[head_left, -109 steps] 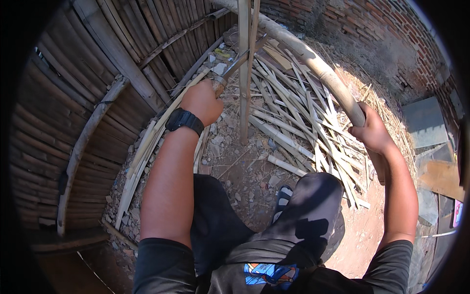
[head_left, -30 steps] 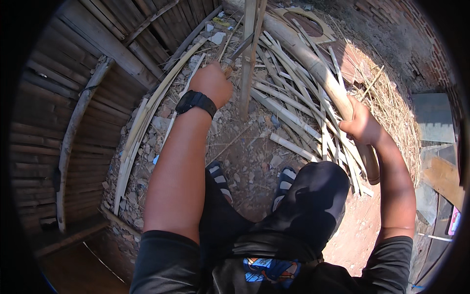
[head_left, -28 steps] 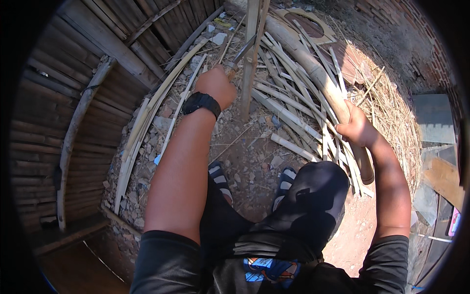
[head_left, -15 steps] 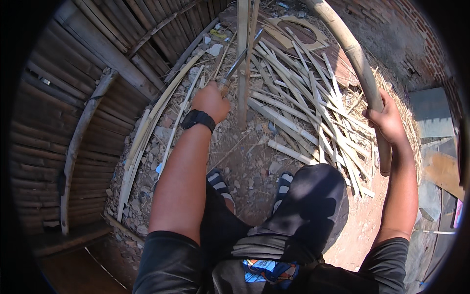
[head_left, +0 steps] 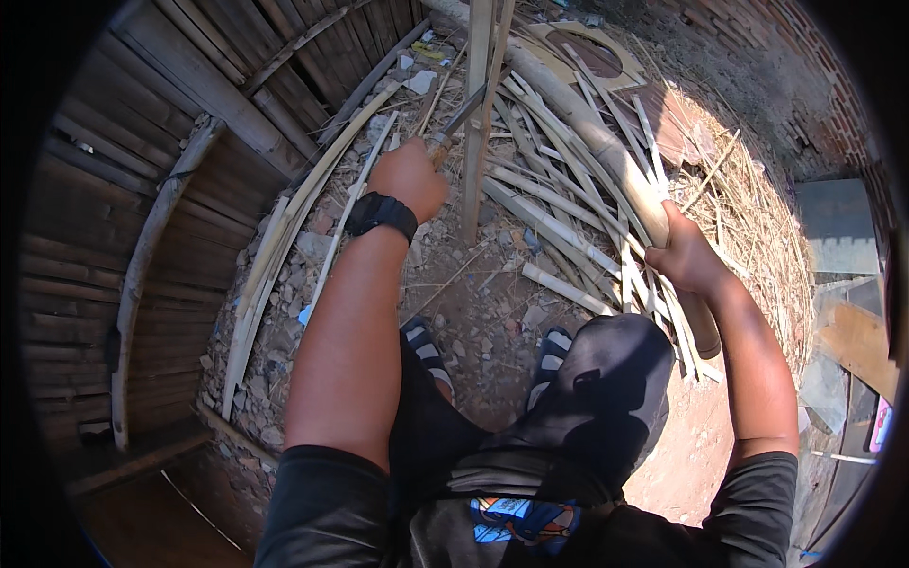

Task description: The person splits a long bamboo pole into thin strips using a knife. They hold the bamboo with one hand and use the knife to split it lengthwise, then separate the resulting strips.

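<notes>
My left hand (head_left: 409,180), with a black watch on its wrist, is closed round the wooden handle of a large knife (head_left: 464,110). The blade slants up to the right and meets an upright pair of bamboo strips (head_left: 473,151) that stand close together. Whether the blade sits between the strips, I cannot tell. My right hand (head_left: 691,254) grips a thick bamboo pole (head_left: 606,142) near its lower end. The pole slants away to the upper left, passing behind the upright strips, over a pile of split bamboo strips (head_left: 559,222).
A slatted bamboo wall (head_left: 66,284) with a curved pole (head_left: 147,275) stands at left. More long strips (head_left: 270,284) lie along rubble beside it. Straw (head_left: 748,208) and a brick wall (head_left: 805,85) are at right, with leaning sheets (head_left: 838,227). A board with a round hole (head_left: 620,66) lies far off.
My right hand has moved left and inward, swinging the pole's far end leftward across the pile. The knife's blade has shifted a little to the left, and its tip no longer shows past the strips.
</notes>
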Tool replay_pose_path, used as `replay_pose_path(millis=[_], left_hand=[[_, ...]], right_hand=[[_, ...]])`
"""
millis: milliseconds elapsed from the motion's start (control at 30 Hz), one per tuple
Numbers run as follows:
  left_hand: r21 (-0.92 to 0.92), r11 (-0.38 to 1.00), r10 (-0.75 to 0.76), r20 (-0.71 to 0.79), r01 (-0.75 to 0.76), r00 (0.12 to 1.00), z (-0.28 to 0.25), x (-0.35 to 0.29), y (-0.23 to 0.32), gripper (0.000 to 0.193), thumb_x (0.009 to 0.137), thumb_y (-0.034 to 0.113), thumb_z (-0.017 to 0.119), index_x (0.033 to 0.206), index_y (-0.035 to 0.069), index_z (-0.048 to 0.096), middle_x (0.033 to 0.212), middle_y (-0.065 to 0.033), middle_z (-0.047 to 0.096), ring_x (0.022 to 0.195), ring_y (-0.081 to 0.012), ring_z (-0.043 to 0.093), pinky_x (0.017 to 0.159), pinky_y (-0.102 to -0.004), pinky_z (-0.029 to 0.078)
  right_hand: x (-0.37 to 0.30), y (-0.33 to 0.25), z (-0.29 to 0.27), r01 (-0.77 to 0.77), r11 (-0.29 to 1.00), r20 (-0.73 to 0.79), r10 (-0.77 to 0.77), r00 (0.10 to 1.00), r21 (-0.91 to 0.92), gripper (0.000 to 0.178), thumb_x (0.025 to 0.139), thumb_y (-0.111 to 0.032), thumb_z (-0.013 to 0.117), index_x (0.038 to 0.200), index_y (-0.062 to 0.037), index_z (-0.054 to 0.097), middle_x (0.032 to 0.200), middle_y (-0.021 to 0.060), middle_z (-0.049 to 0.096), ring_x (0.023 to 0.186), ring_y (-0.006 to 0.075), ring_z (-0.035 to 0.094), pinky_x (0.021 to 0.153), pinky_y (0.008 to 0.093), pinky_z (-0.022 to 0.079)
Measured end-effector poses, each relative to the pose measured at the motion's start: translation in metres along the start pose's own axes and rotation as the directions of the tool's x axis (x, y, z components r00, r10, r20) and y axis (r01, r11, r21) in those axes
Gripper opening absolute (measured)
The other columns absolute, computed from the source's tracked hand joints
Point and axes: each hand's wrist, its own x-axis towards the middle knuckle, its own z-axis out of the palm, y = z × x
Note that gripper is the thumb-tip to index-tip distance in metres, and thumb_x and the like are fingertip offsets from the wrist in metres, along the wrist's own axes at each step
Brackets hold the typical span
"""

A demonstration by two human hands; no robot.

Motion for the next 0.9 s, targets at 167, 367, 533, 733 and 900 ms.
replay_pose_path(millis=[167, 367, 533, 733, 900], left_hand=[[0.022, 0.999, -0.031, 0.059, 0.030, 0.998, -0.007, -0.001, 0.002, 0.033, 0.080, 0.016, 0.066, 0.106, -0.004, 0.062, 0.099, -0.0278, 0.068, 0.097, -0.0407, 0.067, 0.086, -0.0463, 0.054], [-0.047, 0.999, 0.007, 0.013, -0.007, 1.000, 0.000, -0.005, -0.012, 0.036, 0.077, 0.018, 0.067, 0.103, -0.006, 0.061, 0.092, -0.0298, 0.067, 0.089, -0.0440, 0.067, 0.082, -0.0492, 0.053], [-0.047, 0.999, -0.008, -0.003, 0.008, 1.000, 0.004, -0.013, -0.020, 0.038, 0.077, 0.017, 0.066, 0.106, -0.006, 0.060, 0.090, -0.0295, 0.067, 0.087, -0.0435, 0.067, 0.079, -0.0491, 0.054], [-0.030, 1.000, -0.002, -0.029, 0.002, 1.000, 0.003, -0.022, -0.021, 0.040, 0.077, 0.018, 0.067, 0.108, -0.007, 0.060, 0.087, -0.0282, 0.068, 0.084, -0.0421, 0.068, 0.077, -0.0482, 0.055], [-0.009, 1.000, -0.017, -0.034, 0.017, 0.999, 0.005, -0.022, -0.021, 0.035, 0.078, 0.016, 0.069, 0.104, -0.006, 0.060, 0.087, -0.0262, 0.069, 0.083, -0.0405, 0.069, 0.076, -0.0471, 0.057]], right_hand=[[0.009, -0.007, 0.005, -0.130, 0.987, 0.053, 0.126, 0.991, 0.090, 0.055, 0.077, -0.005, 0.064, 0.129, 0.0011, 0.047, 0.096, 0.0175, 0.066, 0.086, 0.0222, 0.064, 0.078, 0.0348, 0.050], [-0.002, 0.006, 0.005, -0.088, 0.956, -0.010, 0.094, 0.995, 0.279, 0.045, 0.072, -0.002, 0.066, 0.116, -0.0001, 0.058, 0.096, 0.0111, 0.065, 0.088, 0.0173, 0.060, 0.080, 0.0314, 0.048], [-0.014, -0.004, -0.050, 0.058, 0.952, -0.274, 0.028, 0.961, 0.302, 0.060, 0.077, -0.001, 0.068, 0.133, 0.0039, 0.048, 0.096, 0.0090, 0.061, 0.075, 0.0126, 0.058, 0.062, 0.0268, 0.048], [-0.004, -0.040, -0.104, 0.284, 0.889, -0.545, -0.048, 0.837, 0.358, 0.039, 0.083, -0.012, 0.068, 0.117, -0.0019, 0.051, 0.084, 0.0042, 0.058, 0.067, 0.0107, 0.057, 0.060, 0.0269, 0.048], [0.020, -0.030, -0.031, 0.164, 0.926, -0.329, -0.046, 0.943, 0.340, 0.054, 0.079, -0.014, 0.070, 0.125, 0.0017, 0.047, 0.089, 0.0069, 0.059, 0.075, 0.0146, 0.062, 0.067, 0.0294, 0.053]])
